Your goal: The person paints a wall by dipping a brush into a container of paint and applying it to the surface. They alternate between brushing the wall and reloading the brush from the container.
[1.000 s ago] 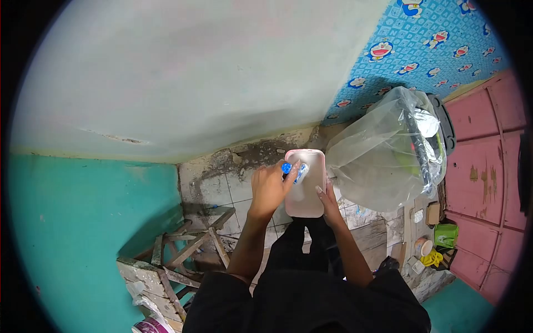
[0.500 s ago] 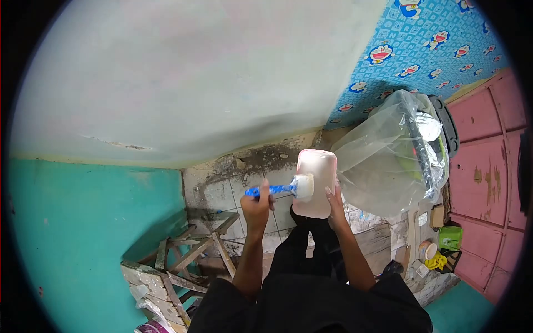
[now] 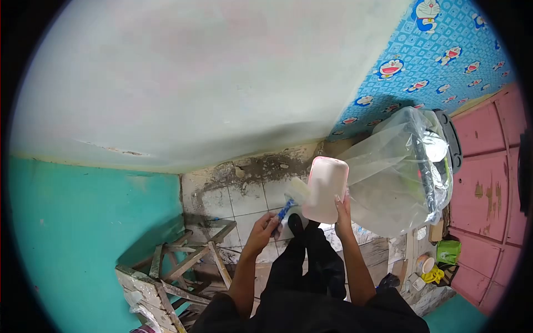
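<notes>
My left hand [image 3: 260, 235] is closed round the blue handle of a paintbrush [image 3: 287, 208]. Its pale, paint-coated bristles [image 3: 298, 190] point up and away from me, just left of a tray. That shallow white tray [image 3: 326, 186] has a pink rim and a coating of pale paint inside. My right hand [image 3: 344, 215] grips the tray by its lower right side, thumb over the edge and the other fingers hidden beneath. Both things are held up over the floor in front of my legs.
A whitish painted wall [image 3: 211, 72] stands ahead, with blue cartoon wallpaper [image 3: 413, 66] to its right. A worn wooden stand [image 3: 183, 266] is at lower left beside the green wall [image 3: 94, 211]. Clear plastic sheeting [image 3: 383, 172] covers something at right, near pink doors [image 3: 480, 188].
The brush has come off the tray's inside, moving left and down, and its bristles now point upward. The tray has shifted slightly right and down in view.
</notes>
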Demonstrator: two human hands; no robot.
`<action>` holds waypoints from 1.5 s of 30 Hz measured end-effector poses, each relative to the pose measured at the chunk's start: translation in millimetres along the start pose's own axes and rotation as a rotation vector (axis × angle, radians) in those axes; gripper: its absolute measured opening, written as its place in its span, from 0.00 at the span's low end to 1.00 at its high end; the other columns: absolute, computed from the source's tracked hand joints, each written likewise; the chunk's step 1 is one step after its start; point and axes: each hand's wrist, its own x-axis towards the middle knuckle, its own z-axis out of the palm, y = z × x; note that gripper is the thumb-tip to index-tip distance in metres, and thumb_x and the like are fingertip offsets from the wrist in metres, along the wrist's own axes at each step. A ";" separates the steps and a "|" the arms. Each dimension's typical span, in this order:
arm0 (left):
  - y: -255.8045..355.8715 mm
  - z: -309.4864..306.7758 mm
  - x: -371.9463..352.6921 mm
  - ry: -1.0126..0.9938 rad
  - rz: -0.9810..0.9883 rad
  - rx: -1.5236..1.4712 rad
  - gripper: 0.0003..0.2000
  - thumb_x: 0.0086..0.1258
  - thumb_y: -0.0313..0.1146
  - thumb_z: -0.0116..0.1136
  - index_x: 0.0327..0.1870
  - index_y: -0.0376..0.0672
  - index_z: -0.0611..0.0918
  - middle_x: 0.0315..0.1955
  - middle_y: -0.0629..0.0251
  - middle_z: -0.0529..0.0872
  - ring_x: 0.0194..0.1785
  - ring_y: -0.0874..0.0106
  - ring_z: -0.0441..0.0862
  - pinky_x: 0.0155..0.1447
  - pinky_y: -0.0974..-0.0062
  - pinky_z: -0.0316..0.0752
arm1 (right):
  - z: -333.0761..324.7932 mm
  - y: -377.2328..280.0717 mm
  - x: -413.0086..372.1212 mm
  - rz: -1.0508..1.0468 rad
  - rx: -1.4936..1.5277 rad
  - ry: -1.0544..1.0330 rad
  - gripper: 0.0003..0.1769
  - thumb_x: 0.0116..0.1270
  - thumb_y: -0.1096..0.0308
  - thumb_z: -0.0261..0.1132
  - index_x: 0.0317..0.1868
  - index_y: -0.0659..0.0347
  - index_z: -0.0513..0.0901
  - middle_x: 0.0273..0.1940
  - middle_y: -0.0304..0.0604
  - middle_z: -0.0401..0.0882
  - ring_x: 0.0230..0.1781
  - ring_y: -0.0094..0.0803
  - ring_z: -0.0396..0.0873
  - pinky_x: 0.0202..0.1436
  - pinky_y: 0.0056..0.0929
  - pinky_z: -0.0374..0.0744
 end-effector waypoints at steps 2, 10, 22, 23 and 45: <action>-2.8 0.5 27.7 0.071 0.069 -0.070 0.11 0.78 0.39 0.48 0.45 0.40 0.74 0.24 0.72 0.74 0.24 0.83 0.68 0.29 0.84 0.64 | -8.0 6.4 11.5 -0.031 -0.020 0.003 0.36 0.73 0.61 0.55 0.75 0.62 0.51 0.68 0.49 0.60 0.68 0.33 0.61 0.69 0.32 0.61; -19.4 -32.9 201.2 0.490 0.440 -0.184 0.13 0.79 0.44 0.45 0.36 0.46 0.71 0.21 0.77 0.66 0.22 0.86 0.61 0.25 0.84 0.56 | -36.1 8.0 49.0 -0.055 -0.195 -0.023 0.36 0.73 0.62 0.54 0.76 0.61 0.49 0.71 0.47 0.55 0.71 0.35 0.56 0.71 0.33 0.58; -183.8 -90.2 432.3 0.746 0.397 0.236 0.20 0.79 0.49 0.42 0.33 0.41 0.73 0.21 0.71 0.68 0.25 0.76 0.65 0.31 0.72 0.62 | -96.8 89.1 59.6 0.088 -0.245 0.089 0.40 0.68 0.69 0.56 0.75 0.66 0.46 0.74 0.52 0.50 0.75 0.38 0.49 0.75 0.35 0.49; -211.0 -101.4 449.3 0.777 0.373 0.309 0.20 0.79 0.49 0.42 0.33 0.40 0.73 0.21 0.70 0.68 0.25 0.74 0.65 0.32 0.70 0.63 | -98.9 93.5 58.9 0.095 -0.245 0.089 0.40 0.68 0.70 0.55 0.75 0.67 0.46 0.74 0.52 0.50 0.75 0.38 0.49 0.75 0.35 0.49; -208.6 -137.7 488.0 0.876 0.075 -0.005 0.20 0.74 0.41 0.50 0.22 0.37 0.75 0.16 0.70 0.71 0.19 0.77 0.64 0.24 0.70 0.58 | -87.6 126.4 56.9 0.171 -0.323 0.014 0.41 0.67 0.69 0.56 0.76 0.65 0.47 0.74 0.49 0.50 0.75 0.37 0.48 0.76 0.34 0.48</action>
